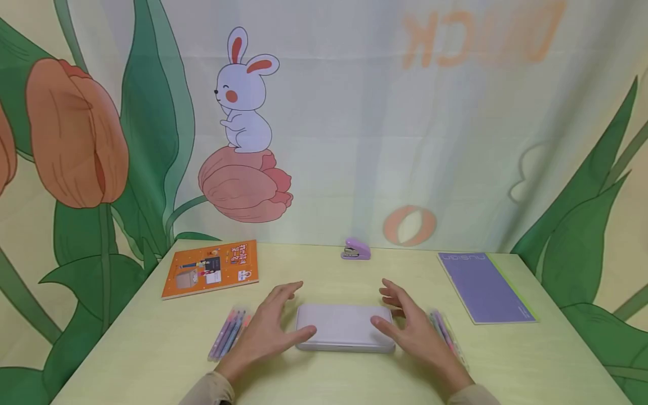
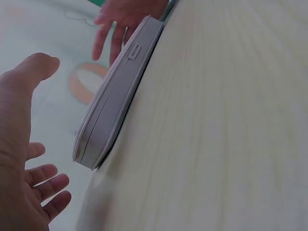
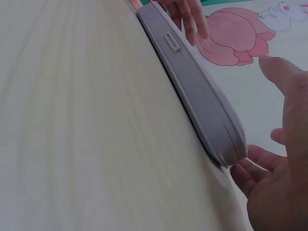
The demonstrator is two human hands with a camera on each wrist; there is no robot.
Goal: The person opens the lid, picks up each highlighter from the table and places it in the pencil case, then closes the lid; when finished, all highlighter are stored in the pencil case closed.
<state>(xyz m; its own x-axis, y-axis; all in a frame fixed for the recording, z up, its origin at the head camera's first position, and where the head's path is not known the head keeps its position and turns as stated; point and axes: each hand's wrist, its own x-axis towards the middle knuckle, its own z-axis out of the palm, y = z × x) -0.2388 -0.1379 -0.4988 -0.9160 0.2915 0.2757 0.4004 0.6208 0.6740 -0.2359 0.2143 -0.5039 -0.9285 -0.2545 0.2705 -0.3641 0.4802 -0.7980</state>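
A pale lilac pencil case (image 1: 346, 327) lies closed and flat at the front middle of the table. In the left wrist view, a small latch (image 2: 134, 52) shows on its side wall. My left hand (image 1: 267, 332) is by the case's left end, fingers apart and thumb over its near corner in the head view. At the other end is my right hand (image 1: 414, 329), likewise spread, its thumb over the lid's edge. From the right wrist, several fingertips (image 3: 245, 171) appear right at the case's end. Neither hand grips anything.
Several pens (image 1: 229, 336) lie beside the left hand, and more pens (image 1: 445, 332) beside the right, partly hidden. Farther back are an orange book (image 1: 215, 270) at left, a purple stapler (image 1: 357, 250) and a purple notebook (image 1: 483, 288) at right. A printed curtain (image 1: 344, 124) hangs behind the table.
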